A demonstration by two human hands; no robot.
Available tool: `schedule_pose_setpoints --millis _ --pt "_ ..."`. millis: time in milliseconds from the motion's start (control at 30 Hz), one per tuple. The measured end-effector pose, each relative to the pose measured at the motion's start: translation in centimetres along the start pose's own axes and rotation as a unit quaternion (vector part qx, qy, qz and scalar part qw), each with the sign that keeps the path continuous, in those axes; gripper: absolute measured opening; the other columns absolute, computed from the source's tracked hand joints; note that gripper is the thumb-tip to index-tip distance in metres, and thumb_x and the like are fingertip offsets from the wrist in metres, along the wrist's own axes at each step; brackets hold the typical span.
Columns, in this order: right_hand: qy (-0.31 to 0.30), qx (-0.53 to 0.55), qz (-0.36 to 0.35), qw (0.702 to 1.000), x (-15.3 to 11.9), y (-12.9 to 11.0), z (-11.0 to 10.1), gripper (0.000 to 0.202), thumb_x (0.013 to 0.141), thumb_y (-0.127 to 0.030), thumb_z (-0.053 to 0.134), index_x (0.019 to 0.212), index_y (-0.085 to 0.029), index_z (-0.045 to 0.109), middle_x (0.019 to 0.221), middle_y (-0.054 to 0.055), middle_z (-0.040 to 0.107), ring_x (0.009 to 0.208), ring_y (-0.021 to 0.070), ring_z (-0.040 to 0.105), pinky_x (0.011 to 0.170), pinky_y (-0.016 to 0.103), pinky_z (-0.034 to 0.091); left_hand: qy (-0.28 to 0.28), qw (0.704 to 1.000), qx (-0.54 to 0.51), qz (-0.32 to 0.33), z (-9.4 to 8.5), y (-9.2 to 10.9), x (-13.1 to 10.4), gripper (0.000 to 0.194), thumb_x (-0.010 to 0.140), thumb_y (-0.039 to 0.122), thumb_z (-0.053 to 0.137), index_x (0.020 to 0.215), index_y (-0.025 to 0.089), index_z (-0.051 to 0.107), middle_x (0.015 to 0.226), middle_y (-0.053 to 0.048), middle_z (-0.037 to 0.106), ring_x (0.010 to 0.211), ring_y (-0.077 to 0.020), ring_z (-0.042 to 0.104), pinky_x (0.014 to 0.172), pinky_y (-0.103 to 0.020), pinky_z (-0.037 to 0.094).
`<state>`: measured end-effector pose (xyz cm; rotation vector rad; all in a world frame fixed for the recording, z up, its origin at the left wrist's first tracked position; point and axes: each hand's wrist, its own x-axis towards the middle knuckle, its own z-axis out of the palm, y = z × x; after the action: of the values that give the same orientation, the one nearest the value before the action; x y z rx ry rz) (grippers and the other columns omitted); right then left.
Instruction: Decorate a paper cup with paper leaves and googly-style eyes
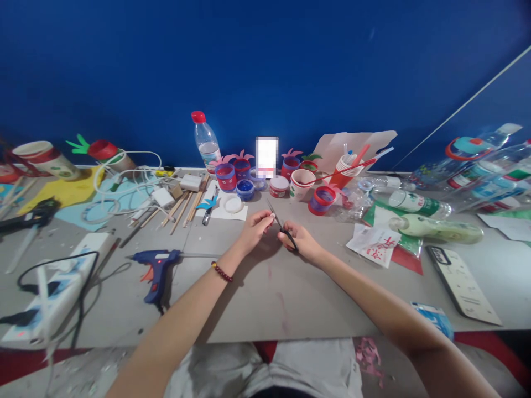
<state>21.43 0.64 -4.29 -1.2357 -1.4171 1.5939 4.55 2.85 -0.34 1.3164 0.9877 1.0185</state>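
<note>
Black-handled scissors (289, 237) are gripped in my right hand (302, 242), with the fingers in and around the handles. Their blades point up and left, beside the fingertips of my left hand (258, 228). Those left fingertips are pinched on a small white piece (272, 217), too small to make out well. Both hands are over the middle of the grey table, close together. Behind them stand an open blue paint jar (245, 189), a lidded jar (279, 187) and a paper cup (302, 184) with a red brush in it.
A blue glue gun (156, 271) and a white power strip (62, 287) lie at the left. Painted cups, such as a red and purple one (321, 200), stand near the wall. Plastic bottles (418, 203), a white packet (373, 245) and a phone (462, 284) are at the right.
</note>
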Motion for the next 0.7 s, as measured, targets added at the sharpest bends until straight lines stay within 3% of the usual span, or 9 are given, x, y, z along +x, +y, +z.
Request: schedule_pose_setpoints --millis 133,700 --pt "0.002 -0.009 -0.027 1.0 -0.1 -0.3 0.1 0.046 0.073 -0.058 0.067 0.074 -0.022 0.039 0.045 -0.009 0.041 0.039 0.0058 0.029 0.039 0.02 0.016 0.004 1.0 0.0 0.002 0.1 -0.2 0.0 0.03 0.078 0.038 0.057 0.056 0.019 0.049 0.051 0.003 0.041 0.053 -0.0106 0.041 0.054 -0.025 0.034" --pt "0.009 -0.017 0.002 1.0 -0.1 -1.1 0.2 0.048 0.068 -0.058 0.071 0.073 -0.022 0.04 0.044 -0.01 0.037 0.037 0.0053 0.027 0.036 0.019 0.018 -0.003 1.0 0.014 0.008 -0.8 -0.8 0.6 0.025 0.077 0.035 0.055 0.058 0.019 0.05 0.052 0.004 0.039 0.051 -0.0105 0.039 0.052 -0.026 0.032"
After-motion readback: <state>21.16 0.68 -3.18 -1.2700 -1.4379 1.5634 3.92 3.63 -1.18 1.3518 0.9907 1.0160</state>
